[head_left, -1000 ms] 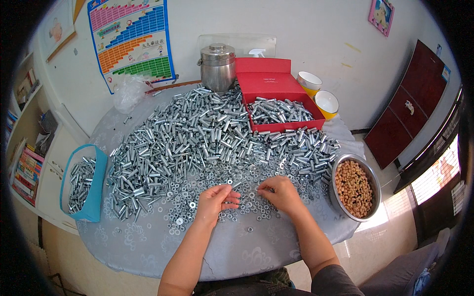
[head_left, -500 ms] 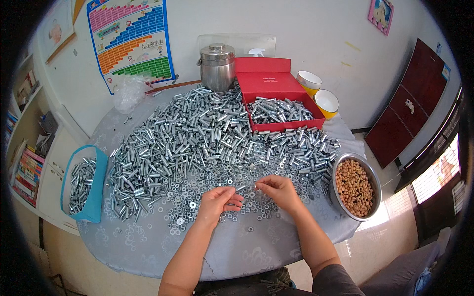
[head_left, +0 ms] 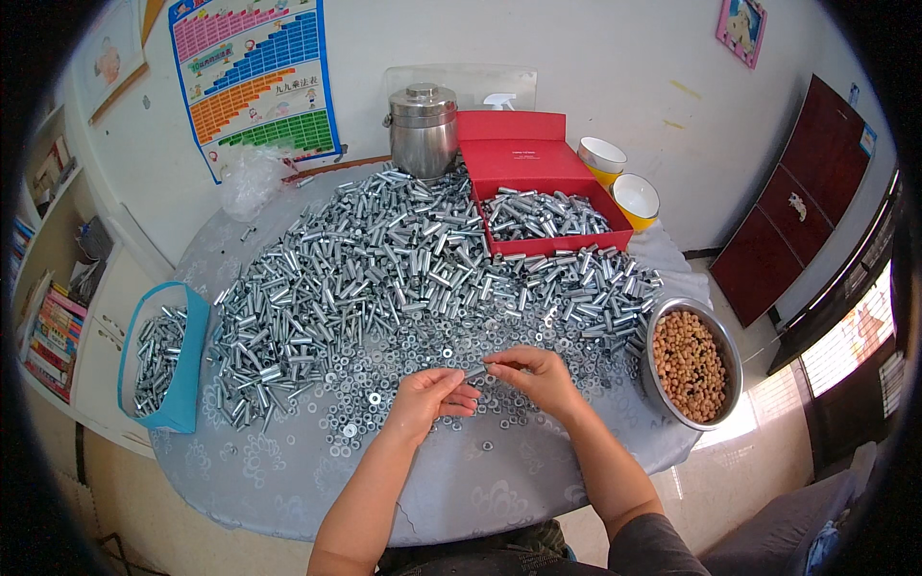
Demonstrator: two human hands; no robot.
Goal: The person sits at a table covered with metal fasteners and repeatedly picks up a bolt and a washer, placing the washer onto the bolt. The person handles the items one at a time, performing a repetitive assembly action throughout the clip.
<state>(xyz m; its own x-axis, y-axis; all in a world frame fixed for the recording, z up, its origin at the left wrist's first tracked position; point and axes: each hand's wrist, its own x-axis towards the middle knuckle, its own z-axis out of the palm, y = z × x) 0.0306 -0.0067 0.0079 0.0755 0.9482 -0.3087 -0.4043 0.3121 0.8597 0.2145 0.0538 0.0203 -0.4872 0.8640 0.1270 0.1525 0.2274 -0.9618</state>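
My left hand point(head_left: 428, 399) pinches a short silver bolt point(head_left: 474, 371) between thumb and forefinger, its other fingers loosely curled. The bolt points to the right. At its far end are the pinched fingertips of my right hand point(head_left: 534, 376); whatever small part they hold is too small to make out. Both hands hover over loose washers and nuts point(head_left: 365, 396) scattered on the near part of the table. Behind these lies a large heap of silver bolts with sleeves point(head_left: 384, 250).
A blue box point(head_left: 197, 370) of bolts stands at the left, and a red box point(head_left: 567, 248) of bolts at the back. Right of the heap sits a steel bowl point(head_left: 655, 386) of brown nuggets. A steel pot point(head_left: 423, 134) and two bowls point(head_left: 636, 197) stand behind on the grey tablecloth point(head_left: 288, 490).
My right hand has moved slightly left, bringing its fingertips to the end of the bolt. My left hand has shifted a little to the right and stays closed on the bolt.
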